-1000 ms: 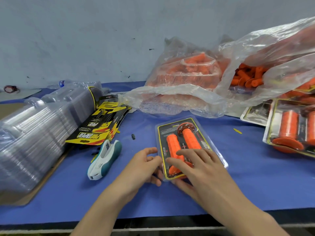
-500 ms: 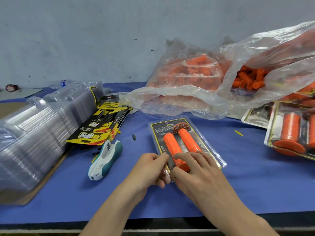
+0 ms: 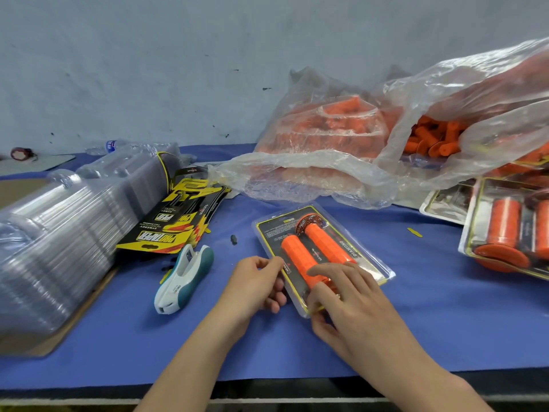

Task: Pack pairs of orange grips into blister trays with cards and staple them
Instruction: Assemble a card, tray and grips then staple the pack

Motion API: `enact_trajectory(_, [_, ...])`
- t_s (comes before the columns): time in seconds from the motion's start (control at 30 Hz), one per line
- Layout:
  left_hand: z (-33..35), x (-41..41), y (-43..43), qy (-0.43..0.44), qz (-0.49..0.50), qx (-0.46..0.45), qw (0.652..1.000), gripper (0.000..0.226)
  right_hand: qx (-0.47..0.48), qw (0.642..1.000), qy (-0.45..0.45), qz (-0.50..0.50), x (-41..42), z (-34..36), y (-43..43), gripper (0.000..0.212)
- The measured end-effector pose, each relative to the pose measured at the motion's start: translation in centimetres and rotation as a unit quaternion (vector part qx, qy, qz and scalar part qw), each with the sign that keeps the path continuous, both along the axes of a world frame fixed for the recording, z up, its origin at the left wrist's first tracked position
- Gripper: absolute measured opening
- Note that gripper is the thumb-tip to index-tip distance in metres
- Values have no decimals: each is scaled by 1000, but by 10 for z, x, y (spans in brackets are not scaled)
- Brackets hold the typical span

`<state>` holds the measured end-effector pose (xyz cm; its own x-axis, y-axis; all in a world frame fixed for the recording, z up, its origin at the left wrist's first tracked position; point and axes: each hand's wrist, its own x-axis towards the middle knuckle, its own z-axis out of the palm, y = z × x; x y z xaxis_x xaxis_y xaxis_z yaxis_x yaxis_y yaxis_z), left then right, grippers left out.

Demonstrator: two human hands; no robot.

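- A clear tray (image 3: 375, 263) lies at the middle of a blue table (image 3: 445, 328). It holds a black-and-yellow card (image 3: 274, 231) and two orange grips (image 3: 325, 243) side by side.
- Left hand (image 3: 255, 288): fingers curled, thumb and forefinger pinching the tray's left long edge.
- Right hand (image 3: 352, 306): fingers laid over the near ends of the grips, thumb tucked at the tray's near corner, clasping that end.
- Change over the last second: both hands sat at the tray's near end. Now the left hand has slid up the side, and the tray's far end has swung slightly to the left.
- What this suggests: the grips and card are seated, and the hands seem to be pressing the tray shut along its edges. No staples can be made out.
- A white-and-teal stapler (image 3: 184, 281) lies untouched just left of the left hand, so stapling looks like the next step.
- Left: a tall tray stack (image 3: 59, 248), with loose cards (image 3: 166, 233) beside it.
- Behind: plastic bags (image 3: 326, 150) full of loose orange grips.
- Far right: finished packs (image 3: 505, 233), partly cut off by the frame.
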<state>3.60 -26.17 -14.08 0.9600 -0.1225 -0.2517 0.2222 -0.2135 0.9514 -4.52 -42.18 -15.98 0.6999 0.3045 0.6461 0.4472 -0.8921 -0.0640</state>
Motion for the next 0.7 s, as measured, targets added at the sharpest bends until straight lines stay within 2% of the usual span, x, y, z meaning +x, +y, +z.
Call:
enact_trajectory(0.1, [1, -3, -1, -6, 16, -1, 1000, 27, 4, 1000, 14, -18, -1, 0, -4, 18])
enact_trajectory(0.13, [0, -5, 0, -37, 32, 22, 999, 24, 2, 1000, 17, -20, -1, 0, -4, 19])
enact_trajectory(0.17, [-1, -6, 2, -104, 45, 71, 991, 15, 3, 1000, 19, -20, -1, 0, -5, 18])
enact_trajectory(0.2, [-1, -8, 6, -197, 41, 130, 971, 5, 4, 1000, 19, -19, -1, 0, -6, 17])
enact_trajectory(0.27, [1, -12, 17, -372, -53, 218, 901, 22, 2, 1000, 13, -18, -1, 0, -8, 14])
enact_trajectory(0.33, [1, -16, 25, -457, -176, 259, 833, 35, -1, 1000, 6, -20, -1, 0, -11, 13])
enact_trajectory(0.4, [-3, -20, 27, -479, -238, 278, 798, 28, -2, 1000, 3, -21, 0, 0, -14, 17])
enact_trajectory(0.5, [-7, -22, 24, -513, -245, 309, 762, 7, -5, 1000, -6, -13, -1, -2, -20, 23])
enact_trajectory(0.6, [-7, -20, 18, -552, -232, 321, 733, 15, 1, 1000, -20, -6, 0, -4, -23, 27])
enact_trajectory(0.7, [-5, -20, 13, -560, -227, 319, 730, 21, 14, 999, -28, -7, 2, -6, -27, 24])
